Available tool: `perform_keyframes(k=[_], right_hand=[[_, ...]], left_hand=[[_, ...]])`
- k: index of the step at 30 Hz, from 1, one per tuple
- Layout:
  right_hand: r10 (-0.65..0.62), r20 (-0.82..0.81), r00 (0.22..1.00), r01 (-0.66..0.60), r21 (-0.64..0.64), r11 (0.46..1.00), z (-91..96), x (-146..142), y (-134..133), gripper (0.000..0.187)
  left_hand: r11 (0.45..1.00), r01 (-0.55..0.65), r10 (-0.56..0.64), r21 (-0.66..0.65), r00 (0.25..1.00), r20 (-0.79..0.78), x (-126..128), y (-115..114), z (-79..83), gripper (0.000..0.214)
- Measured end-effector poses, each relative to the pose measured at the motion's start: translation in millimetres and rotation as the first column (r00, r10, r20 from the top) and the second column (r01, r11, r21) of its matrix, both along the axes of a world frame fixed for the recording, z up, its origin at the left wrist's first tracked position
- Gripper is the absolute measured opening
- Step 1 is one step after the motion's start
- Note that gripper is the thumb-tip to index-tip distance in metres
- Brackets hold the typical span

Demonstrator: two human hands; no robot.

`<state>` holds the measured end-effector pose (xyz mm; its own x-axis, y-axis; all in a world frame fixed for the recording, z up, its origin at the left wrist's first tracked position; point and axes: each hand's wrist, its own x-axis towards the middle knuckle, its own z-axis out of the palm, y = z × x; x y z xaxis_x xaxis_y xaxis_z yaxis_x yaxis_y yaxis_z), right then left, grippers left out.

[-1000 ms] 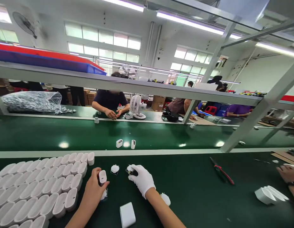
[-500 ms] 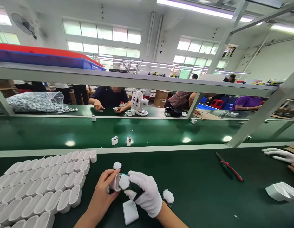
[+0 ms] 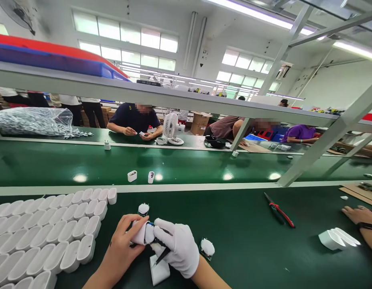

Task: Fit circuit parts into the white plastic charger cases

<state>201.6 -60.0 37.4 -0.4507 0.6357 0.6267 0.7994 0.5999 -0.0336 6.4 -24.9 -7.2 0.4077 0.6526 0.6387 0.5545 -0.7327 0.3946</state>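
My bare left hand (image 3: 125,241) is closed around a white oval plastic housing (image 3: 140,234), its mouth turned right. At that mouth sits a small circuit board with a round white disc (image 3: 149,233), partly inside. My right hand (image 3: 179,245), in a white glove, pinches the board's outer end; a slim black tool, which looks like tweezers (image 3: 162,256), is also in its grip, tip down. Below lies another white housing (image 3: 159,270). Two similar disc-topped boards rest on the green table, one behind my left hand (image 3: 143,209), the other right of my glove (image 3: 207,248).
Rows of white housings (image 3: 50,241) fill the left. Red-handled pliers (image 3: 279,210) and a pair of housings (image 3: 336,239) lie to the right, near another person's hand (image 3: 358,215). Beyond the ledge is a green strip with two small white parts (image 3: 132,176). A shelf frame (image 3: 173,96) crosses above.
The board with the disc has moved left, deeper into the housing, which is now tilted more. The view has shifted slightly right. At the right, the co-worker's gloved hand has left view.
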Motion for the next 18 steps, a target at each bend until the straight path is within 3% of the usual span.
perform_keyframes(k=[5,9,12,18], right_hand=[[-0.024,-0.037,0.999,0.023,-0.027,0.999,-8.3,-6,2,0.017],[0.037,-0.094,0.995,-0.051,-0.149,0.987,-5.1,-3,4,0.016],[0.069,-0.081,0.994,-0.084,-0.197,0.977,2.3,4,2,0.016],[0.059,0.006,0.998,-0.057,-0.163,0.985,5.7,5,-3,0.017]], left_hand=[[0.994,-0.008,0.021,-0.11,0.992,0.122,5,-4,-6.1,0.058],[0.984,0.069,-0.039,-0.165,0.983,0.182,6,-3,-10.0,0.05],[0.979,0.132,-0.101,-0.155,0.976,0.194,6,-2,-8.0,0.042],[0.986,0.15,-0.129,-0.078,0.966,0.223,4,-5,-3.6,0.039]])
